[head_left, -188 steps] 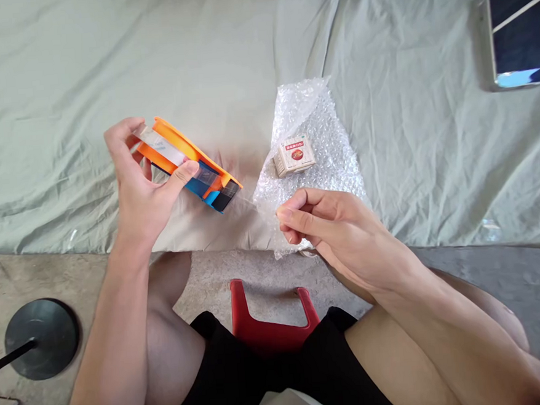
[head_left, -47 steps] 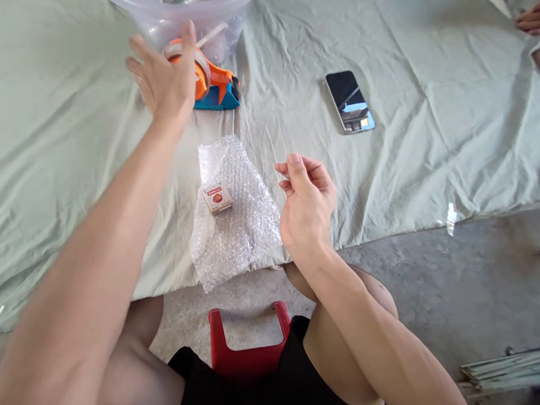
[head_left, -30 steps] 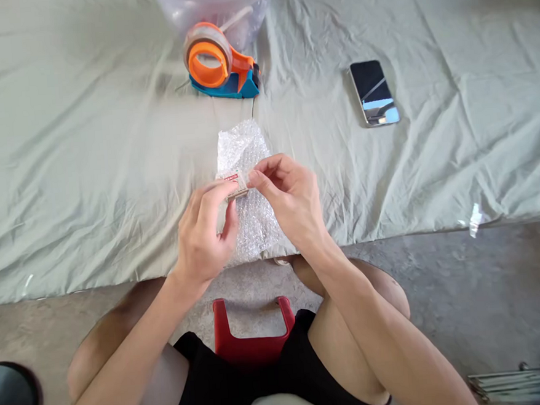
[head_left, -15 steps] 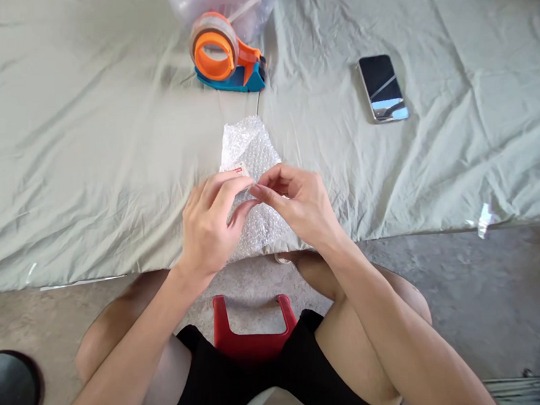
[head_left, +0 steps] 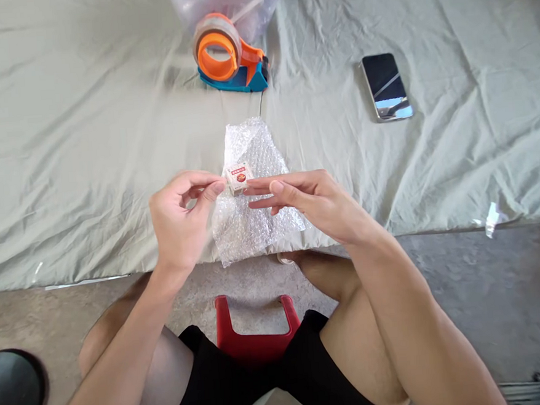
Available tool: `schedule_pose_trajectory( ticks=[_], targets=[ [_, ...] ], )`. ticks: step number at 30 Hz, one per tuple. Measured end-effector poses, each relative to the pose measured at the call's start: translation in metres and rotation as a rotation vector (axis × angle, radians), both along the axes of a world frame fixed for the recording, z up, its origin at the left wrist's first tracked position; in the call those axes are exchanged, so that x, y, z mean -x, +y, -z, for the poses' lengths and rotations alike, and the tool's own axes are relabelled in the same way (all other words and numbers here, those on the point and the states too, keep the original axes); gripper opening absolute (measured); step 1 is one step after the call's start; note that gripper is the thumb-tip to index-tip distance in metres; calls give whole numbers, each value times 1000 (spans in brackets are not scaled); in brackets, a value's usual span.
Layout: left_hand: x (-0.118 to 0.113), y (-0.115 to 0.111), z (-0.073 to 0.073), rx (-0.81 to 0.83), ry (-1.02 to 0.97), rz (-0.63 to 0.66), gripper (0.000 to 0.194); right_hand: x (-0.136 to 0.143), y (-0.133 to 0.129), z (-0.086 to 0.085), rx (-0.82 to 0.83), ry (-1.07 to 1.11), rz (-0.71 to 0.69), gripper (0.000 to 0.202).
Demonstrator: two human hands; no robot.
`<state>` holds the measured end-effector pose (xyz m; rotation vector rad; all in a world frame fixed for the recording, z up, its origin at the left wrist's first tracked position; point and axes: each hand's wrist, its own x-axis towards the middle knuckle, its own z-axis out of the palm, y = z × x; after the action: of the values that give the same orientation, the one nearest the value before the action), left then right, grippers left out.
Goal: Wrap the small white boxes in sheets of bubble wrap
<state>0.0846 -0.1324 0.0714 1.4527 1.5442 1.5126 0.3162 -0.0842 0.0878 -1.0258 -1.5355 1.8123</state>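
Note:
A small white box [head_left: 239, 175] with red print rests on a sheet of bubble wrap [head_left: 239, 229] at the table's front edge. At the box's left side, my left hand [head_left: 183, 215] has thumb and forefinger pressed together; what lies in the pinch, if anything, is too small to make out. My right hand [head_left: 311, 196] is open, its fingers stretched toward the box's right side, with the fingertips at its lower right corner. Whether they touch it is hard to tell.
Behind the bubble wrap stands an orange and blue tape dispenser [head_left: 232, 57], in front of a clear plastic bag [head_left: 257, 18]. A phone [head_left: 386, 86] lies to the right on the cloth-covered table [head_left: 109, 146]. Below the edge is a red stool [head_left: 259, 345].
My hands have moved apart from their meeting point over the bubble wrap. The left went left, the right opened its pinch and stretched its fingers. More of the small box now shows.

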Motion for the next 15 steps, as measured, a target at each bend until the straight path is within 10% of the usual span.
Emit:
schedule_pose_trajectory(
  ticks=[4, 10, 15],
  targets=[
    [31, 8, 1, -22, -177, -146, 10, -18, 10, 3, 33, -26, 101, 56],
    [89, 18, 19, 144, -402, -231, 46, -20, 25, 37, -396, -472, 575, 24],
    [55, 7, 20, 196, -81, -130, 81, -1, 21, 51, -407, -782, 440, 33]
  ],
)
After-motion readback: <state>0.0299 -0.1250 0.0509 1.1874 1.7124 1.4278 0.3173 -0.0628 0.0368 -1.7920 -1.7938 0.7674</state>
